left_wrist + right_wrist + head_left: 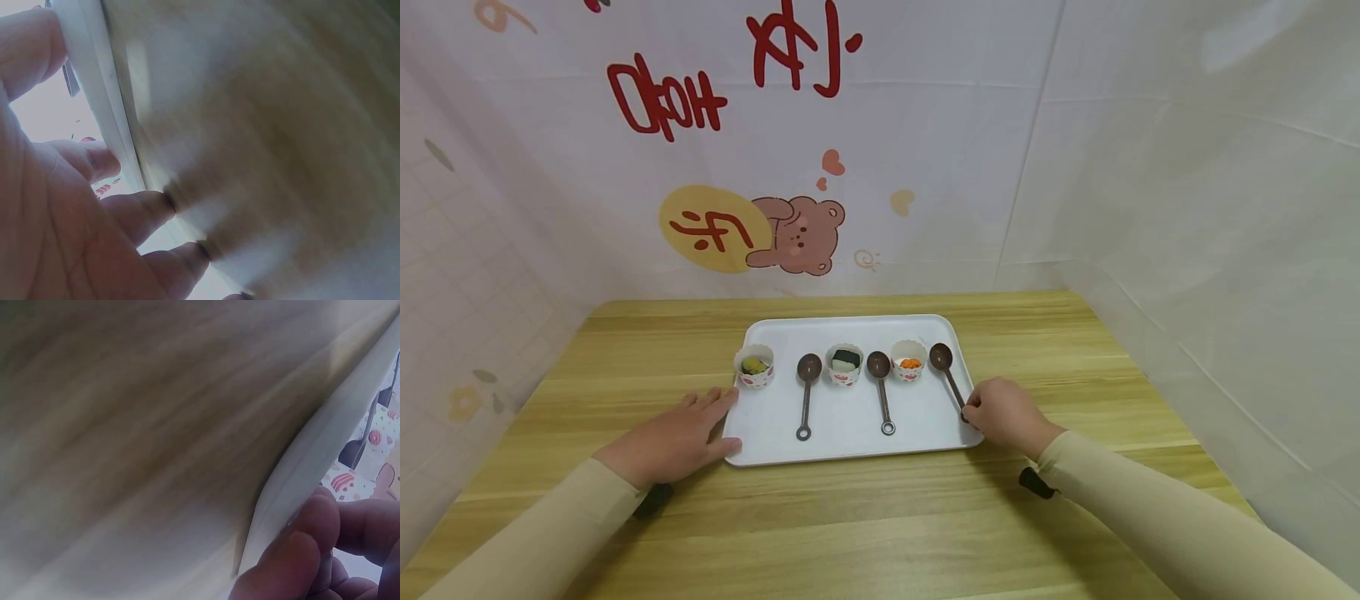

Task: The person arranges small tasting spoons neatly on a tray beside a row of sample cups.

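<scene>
A white tray lies on the wooden table, bearing three brown spoons and three patterned paper cups. My left hand rests at the tray's left edge, fingers spread and touching the rim; the left wrist view shows its fingers along that rim. At the right edge, my right hand pinches the handle end of the right spoon, whose bowl points away. The middle spoon and left spoon lie untouched. In the right wrist view, the thumb and fingers are close together beside the tray rim; the spoon's handle tip is hidden.
The left cup holds something yellow-green, the middle cup a black-and-white piece, and the right cup something orange. Wooden table surface surrounds the tray. White printed sheets stand behind and at both sides.
</scene>
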A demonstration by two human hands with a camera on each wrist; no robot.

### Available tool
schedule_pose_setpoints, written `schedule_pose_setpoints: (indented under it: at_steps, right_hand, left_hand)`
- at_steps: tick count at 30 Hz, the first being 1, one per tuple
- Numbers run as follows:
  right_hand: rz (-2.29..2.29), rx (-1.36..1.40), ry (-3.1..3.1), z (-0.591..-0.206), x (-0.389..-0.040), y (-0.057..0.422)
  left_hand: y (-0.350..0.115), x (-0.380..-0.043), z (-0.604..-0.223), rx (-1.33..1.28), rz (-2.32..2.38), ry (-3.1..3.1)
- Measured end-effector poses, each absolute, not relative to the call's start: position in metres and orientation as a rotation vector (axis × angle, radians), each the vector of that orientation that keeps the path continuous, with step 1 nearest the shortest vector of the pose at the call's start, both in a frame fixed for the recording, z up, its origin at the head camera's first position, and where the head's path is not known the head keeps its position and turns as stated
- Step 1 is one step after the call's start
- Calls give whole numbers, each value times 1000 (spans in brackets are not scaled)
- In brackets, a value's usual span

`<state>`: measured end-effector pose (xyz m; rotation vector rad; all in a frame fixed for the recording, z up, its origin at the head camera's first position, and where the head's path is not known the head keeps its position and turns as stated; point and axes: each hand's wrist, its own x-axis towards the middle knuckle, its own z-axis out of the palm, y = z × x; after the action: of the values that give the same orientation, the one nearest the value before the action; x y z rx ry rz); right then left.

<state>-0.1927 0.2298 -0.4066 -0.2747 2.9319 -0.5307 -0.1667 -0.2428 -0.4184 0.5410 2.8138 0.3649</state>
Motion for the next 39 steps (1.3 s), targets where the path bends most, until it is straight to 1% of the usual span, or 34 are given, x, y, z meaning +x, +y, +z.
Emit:
schedule_pose_setpoints:
  at_steps: [17, 39]
  right_hand:
    - [-492, -205, 2937, -413, -193, 224]
    - [-421, -289, 2955, -413, -191, 220]
  left_hand:
    - [-243, -168, -421, 534, 361, 2818]
    - [-243, -166, -419, 524, 374, 2807]
